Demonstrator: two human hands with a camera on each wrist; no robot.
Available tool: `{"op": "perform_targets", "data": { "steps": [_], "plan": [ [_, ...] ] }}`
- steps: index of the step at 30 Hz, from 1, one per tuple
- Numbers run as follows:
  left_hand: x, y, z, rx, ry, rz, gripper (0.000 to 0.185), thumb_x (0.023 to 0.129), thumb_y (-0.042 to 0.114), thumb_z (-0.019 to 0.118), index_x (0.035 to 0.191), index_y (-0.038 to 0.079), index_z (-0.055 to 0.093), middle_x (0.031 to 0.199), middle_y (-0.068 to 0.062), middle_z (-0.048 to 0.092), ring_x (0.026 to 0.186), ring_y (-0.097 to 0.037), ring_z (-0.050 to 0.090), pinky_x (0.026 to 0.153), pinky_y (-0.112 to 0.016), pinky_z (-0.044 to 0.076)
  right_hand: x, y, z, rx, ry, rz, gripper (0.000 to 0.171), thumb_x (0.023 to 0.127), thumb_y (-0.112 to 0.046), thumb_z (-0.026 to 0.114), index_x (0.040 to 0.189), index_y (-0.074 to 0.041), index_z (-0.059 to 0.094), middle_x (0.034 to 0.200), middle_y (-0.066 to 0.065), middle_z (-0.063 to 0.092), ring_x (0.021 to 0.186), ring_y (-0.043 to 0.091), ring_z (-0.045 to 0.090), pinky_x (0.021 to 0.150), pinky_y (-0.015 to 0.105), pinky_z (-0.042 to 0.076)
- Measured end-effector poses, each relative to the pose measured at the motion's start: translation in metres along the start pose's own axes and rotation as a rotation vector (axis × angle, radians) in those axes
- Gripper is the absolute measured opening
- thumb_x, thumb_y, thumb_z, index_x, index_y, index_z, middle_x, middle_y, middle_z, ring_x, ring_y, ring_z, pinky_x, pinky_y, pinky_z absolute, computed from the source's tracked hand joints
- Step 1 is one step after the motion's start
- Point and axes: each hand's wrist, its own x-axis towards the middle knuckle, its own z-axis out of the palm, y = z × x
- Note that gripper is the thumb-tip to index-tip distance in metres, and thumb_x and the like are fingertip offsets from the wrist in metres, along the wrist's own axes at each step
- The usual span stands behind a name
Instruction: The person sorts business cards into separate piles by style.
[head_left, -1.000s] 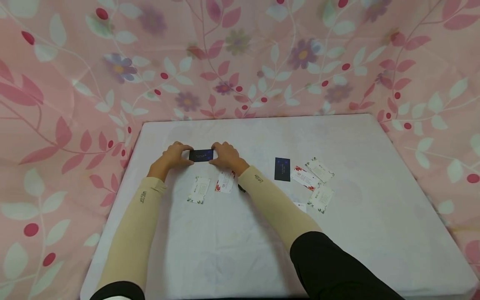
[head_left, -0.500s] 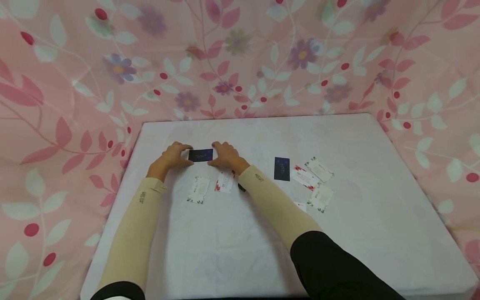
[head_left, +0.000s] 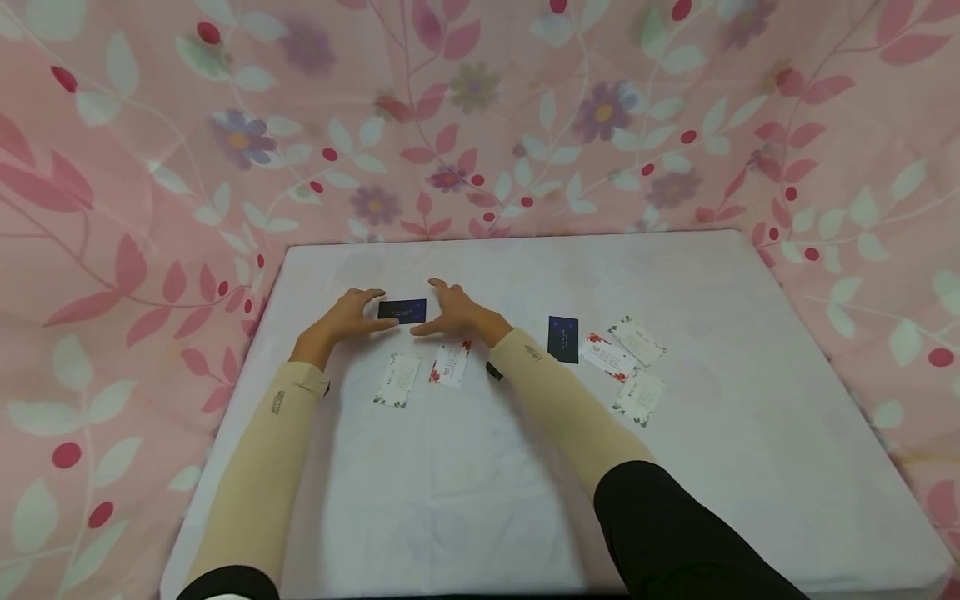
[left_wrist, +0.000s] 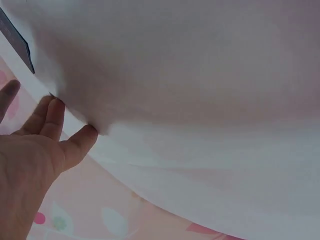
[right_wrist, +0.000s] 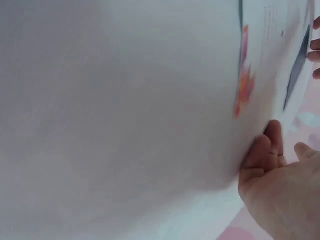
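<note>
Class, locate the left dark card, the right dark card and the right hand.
Left dark card (head_left: 406,311), head view, middle of face.
Right dark card (head_left: 563,339), head view, middle of face.
Right hand (head_left: 458,312), head view, its middle.

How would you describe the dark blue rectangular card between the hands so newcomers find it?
On the white cloth-covered table, look toward the far left corner, between the bare left hand and bare right hand. There lies the dark blue rectangular card. Its long sides run left to right, unlike those of the second dark blue card, farther right.
</note>
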Motion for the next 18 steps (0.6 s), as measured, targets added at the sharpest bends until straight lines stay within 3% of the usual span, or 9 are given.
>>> {"op": "perform_targets", "data": {
  "steps": [5, 9, 12, 18],
  "plan": [
    [-0.009, -0.001, 0.003, 0.036, 0.068, -0.023, 0.088, 0.093, 0.066, 0.049, 0.158, 0.014, 0.021, 0.161, -0.029, 0.011, 0.147, -0.051, 0.012, 0.113, -0.071, 0.015, -0.016, -0.001, -0.013, -0.043, -0.036, -0.066, 0.114, 0.075, -0.068, 0.072, 0.159, -0.025, 0.009, 0.161, 0.018, 0.015, 0.146, 0.034, 0.026, 0.117, 0.056, 0.028],
    [-0.017, 0.001, 0.007, 0.113, 0.126, -0.048, 0.092, 0.09, 0.078, 0.036, 0.16, 0.026, 0.008, 0.164, -0.025, -0.01, 0.148, -0.052, 0.0, 0.111, -0.075, 0.0, -0.033, 0.0, -0.026, -0.141, 0.003, -0.111, 0.105, 0.081, -0.072, 0.062, 0.16, -0.031, 0.006, 0.166, 0.015, -0.005, 0.151, 0.043, 0.012, 0.117, 0.063, 0.018],
    [-0.023, 0.004, 0.01, 0.128, 0.154, -0.047, 0.09, 0.089, 0.081, 0.029, 0.159, 0.033, -0.001, 0.162, -0.021, -0.022, 0.149, -0.05, -0.009, 0.11, -0.074, -0.009, -0.046, 0.003, -0.033, -0.215, 0.044, -0.136, 0.099, 0.084, -0.074, 0.055, 0.159, -0.036, 0.002, 0.166, 0.01, -0.018, 0.152, 0.041, 0.006, 0.119, 0.064, 0.012],
    [-0.032, 0.008, 0.014, 0.149, 0.185, -0.028, 0.085, 0.092, 0.078, 0.025, 0.159, 0.034, -0.005, 0.162, -0.02, -0.025, 0.149, -0.048, -0.014, 0.108, -0.075, -0.012, -0.068, 0.015, -0.036, -0.31, 0.099, -0.175, 0.1, 0.084, -0.077, 0.05, 0.158, -0.037, -0.005, 0.163, 0.005, -0.028, 0.154, 0.032, -0.005, 0.121, 0.06, 0.006]
  ]
}}
